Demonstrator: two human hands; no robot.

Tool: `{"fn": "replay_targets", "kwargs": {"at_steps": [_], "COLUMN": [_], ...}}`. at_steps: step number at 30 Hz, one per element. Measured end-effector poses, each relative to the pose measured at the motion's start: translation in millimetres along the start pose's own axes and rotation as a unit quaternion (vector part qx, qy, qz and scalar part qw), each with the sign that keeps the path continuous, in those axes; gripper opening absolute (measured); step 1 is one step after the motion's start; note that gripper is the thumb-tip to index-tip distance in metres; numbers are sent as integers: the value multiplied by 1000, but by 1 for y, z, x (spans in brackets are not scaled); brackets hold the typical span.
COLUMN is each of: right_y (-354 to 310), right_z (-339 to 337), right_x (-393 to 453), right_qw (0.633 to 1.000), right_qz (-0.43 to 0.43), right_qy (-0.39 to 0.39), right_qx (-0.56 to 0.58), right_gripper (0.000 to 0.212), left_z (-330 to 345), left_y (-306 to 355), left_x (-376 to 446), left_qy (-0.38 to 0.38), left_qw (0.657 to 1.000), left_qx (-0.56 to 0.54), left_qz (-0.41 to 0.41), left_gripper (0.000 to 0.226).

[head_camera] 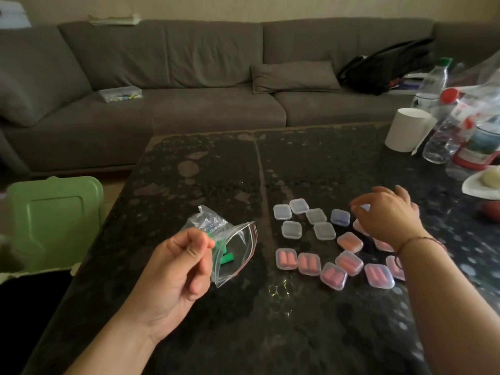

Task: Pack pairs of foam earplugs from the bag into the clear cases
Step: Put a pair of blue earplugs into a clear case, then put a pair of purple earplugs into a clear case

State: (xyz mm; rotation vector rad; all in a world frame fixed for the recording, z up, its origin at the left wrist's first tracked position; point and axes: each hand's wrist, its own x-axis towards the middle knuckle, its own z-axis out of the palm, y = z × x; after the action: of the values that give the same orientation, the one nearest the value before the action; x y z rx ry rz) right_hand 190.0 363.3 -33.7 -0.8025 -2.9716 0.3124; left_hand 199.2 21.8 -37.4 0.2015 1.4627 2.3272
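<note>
At nine o'clock of the scene a green plastic lid [54, 217] sits off the table's left edge. Your left hand [173, 269] hovers over the dark speckled table [216, 163], fingers curled, thumb and forefinger pinching the clear zip bag [232, 247] together with what looks like a green earplug [211, 237] at your fingertips. The bag lies on the table at two o'clock from that hand, its mouth open toward you, and more green earplugs [227, 257] rest inside it.

At three o'clock from the bag the clear cases are spread on the table. The far ones, toward twelve o'clock of the cluster, are empty cases [291, 229], lids down. One case with dark blue plugs [340, 217] sits at their right end. The near row, at six o'clock of the cluster, holds filled pink cases [309, 263], each showing a pair of plugs.

Your right hand [389, 215] is over the right part of the cluster, palm down, fingers bent toward a case; whether it grips one you cannot tell from here, since the hand hides it.

At one o'clock of the table stand a white cup [405, 131] and several plastic bottles [443, 136]. A grey sofa [189, 77] runs behind.
</note>
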Motion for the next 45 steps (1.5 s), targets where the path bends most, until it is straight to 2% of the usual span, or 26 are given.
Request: {"fn": "replay_targets", "kwargs": {"at_steps": [2, 6, 8, 10, 11, 13, 16, 19, 22, 26, 30, 34, 38, 41, 43, 45], "right_y": [2, -1, -4, -16, -27, -58, -103, -127, -135, -138, -140, -141, -140, -139, -138, -138], "right_z": [4, 8, 1, -7, -11, -14, -3, 11, 15, 19, 24, 28, 26, 26, 25, 25], "right_x": [4, 5, 2, -9, -18, -45, -88, -107, -110, -113, -113, -108, -110, -111, -111, -111], "right_qw": [999, 998, 996, 988, 978, 931, 850, 803, 776, 758, 776, 782, 754, 740, 738, 742], "right_qz": [10, -9, -18, -68, -119, -273, -459, -529, -550, -532, -522, -523, -516, -508, -516, -523], "right_qy": [-32, -18, 9, 72, 114, 169, 103, 40, 32, 43, 106, 171, 82, 17, 29, 86], "right_qx": [-2, 56, 89, 115, 130, 174, 237, 270, 306, 376, 337, 295, 398, 441, 434, 410], "right_gripper": [27, 24, 24, 19, 16, 8, 3, 9, 11, 23, 44, 44, 54, 60, 57, 46], "left_z": [0, 0, -1, 1, 2, 6, 7, 5, 0, -5, -5, -8, -8, -7, -8, -9], "left_y": [1, 1, 2, 3, 3, 3, 3, 3, 2, -1, -2, -1, 2, 3, 2, 2], "left_x": [0, 0, -1, -2, -2, -2, -2, -5, -8, -6, -2, -2, -4, -6, -5, -4], "left_qy": [-2, -16, -14, -8, -1, 18, 6, -17, -50, -103, -105, -89, -108, -99, -78, -79], "left_qw": [1000, 1000, 1000, 1000, 1000, 1000, 998, 994, 985, 978, 981, 984, 983, 984, 987, 986], "left_qx": [-1, -18, -26, -18, -12, -9, -8, -60, -139, -166, -152, -144, -139, -126, -120, -137], "left_qz": [3, 7, 5, 0, -5, -18, -57, -86, -92, -71, -55, -52, -61, -77, -77, -61], "left_gripper": [54, 53, 54, 47, 39, 30, 43, 45, 40, 49, 53, 61, 67, 59, 53, 52]}}
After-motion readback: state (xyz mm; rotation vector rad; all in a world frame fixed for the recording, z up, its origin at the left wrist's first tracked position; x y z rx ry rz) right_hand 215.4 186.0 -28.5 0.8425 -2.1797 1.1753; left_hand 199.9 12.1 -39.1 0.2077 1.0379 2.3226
